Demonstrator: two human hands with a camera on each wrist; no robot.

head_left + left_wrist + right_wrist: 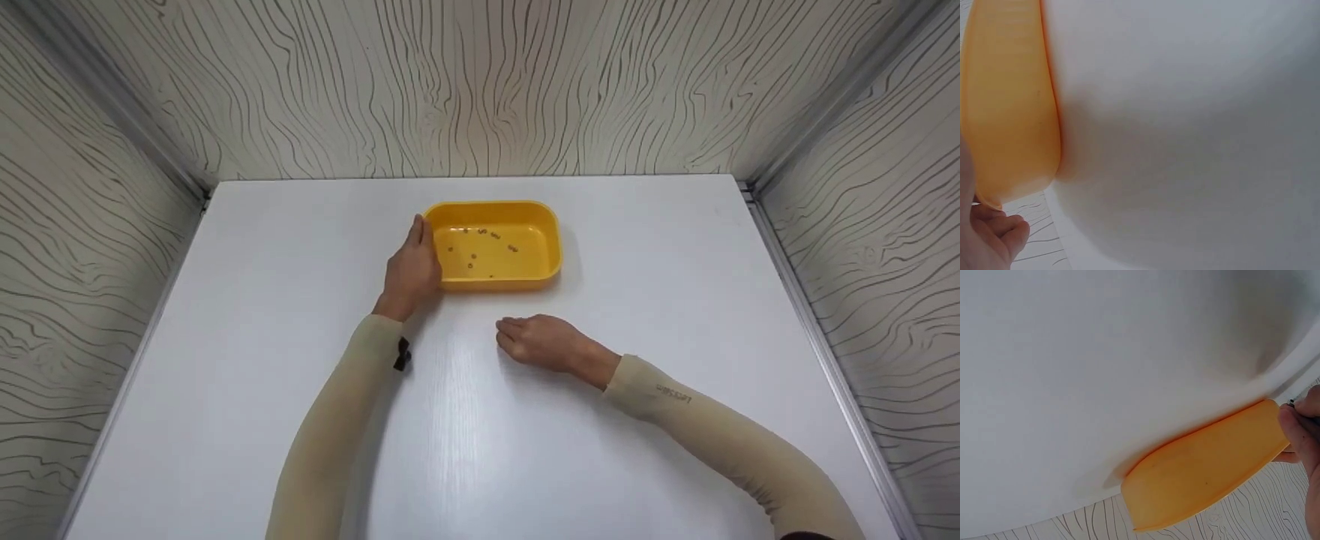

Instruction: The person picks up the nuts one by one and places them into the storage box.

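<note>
A yellow plastic tray (495, 286) stands toward the back of the white table. Several small dark ring-like metal pieces (513, 248) lie scattered on its floor. My left hand (414, 266) grips the tray's left end; the left wrist view shows fingers (1013, 236) curled at the rim. In front of the tray, apart from it, my right hand (541, 342) is above the table with fingertips together. Between thumb and finger it pinches a tiny dark metal piece (1291, 404), mostly hidden, so its kind is unclear.
The white table (652, 262) reaches back to a wood-grain patterned wall (480, 90). Similar patterned panels stand on the left and right, with metal rails along the edges. A small black item (403, 354) sits at the left sleeve's cuff.
</note>
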